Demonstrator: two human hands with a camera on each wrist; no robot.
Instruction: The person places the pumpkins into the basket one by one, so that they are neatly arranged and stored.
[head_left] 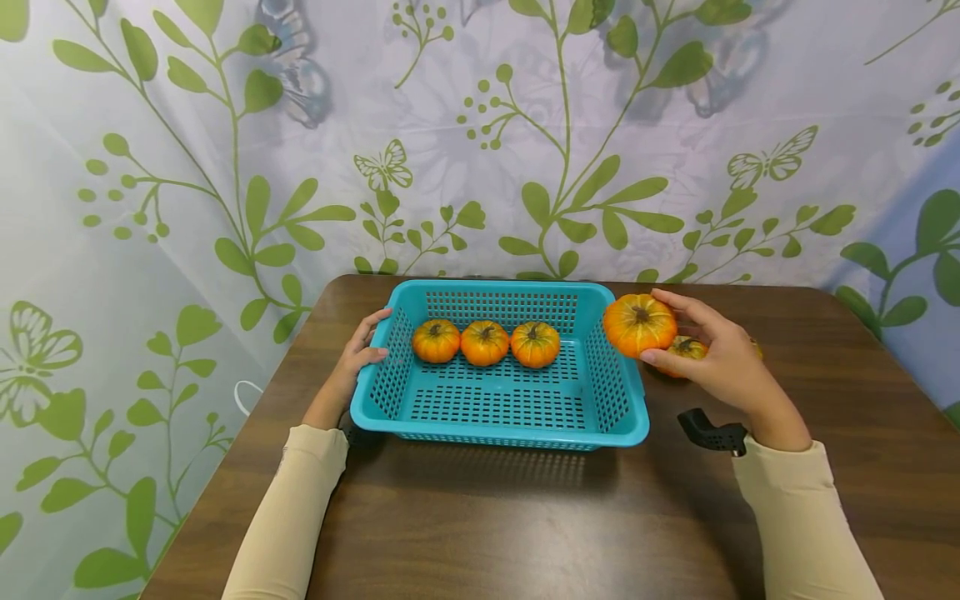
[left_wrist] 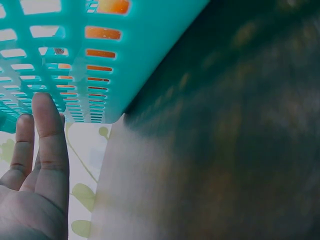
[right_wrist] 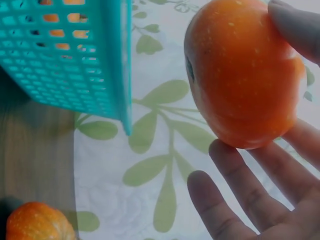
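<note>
My right hand (head_left: pixel 723 358) pinches a small orange pumpkin (head_left: pixel 640 325) between thumb and fingers, raised beside the right rim of a turquoise plastic basket (head_left: pixel 495 437). In the right wrist view, that pumpkin's smooth orange side (right_wrist: pixel 245 75) faces the camera. Three similar pumpkins stand in a row inside the basket: left (head_left: pixel 436 341), middle (head_left: pixel 484 343) and right (head_left: pixel 535 345). With fairly straight fingers, my left hand (head_left: pixel 351 367) touches the basket's left side; the left wrist view shows its fingers (left_wrist: pixel 50 130) against the outer perforated wall (left_wrist: pixel 75 65).
Partly hidden behind my right hand, another pumpkin (head_left: pixel 684 354) sits on the brown wooden table (head_left: pixel 487 517), and a bit of yellow-orange shows past the hand. A black wrist device (head_left: pixel 712 432) is by the right wrist. Patterned cloth (head_left: pixel 465 167) hangs behind the table.
</note>
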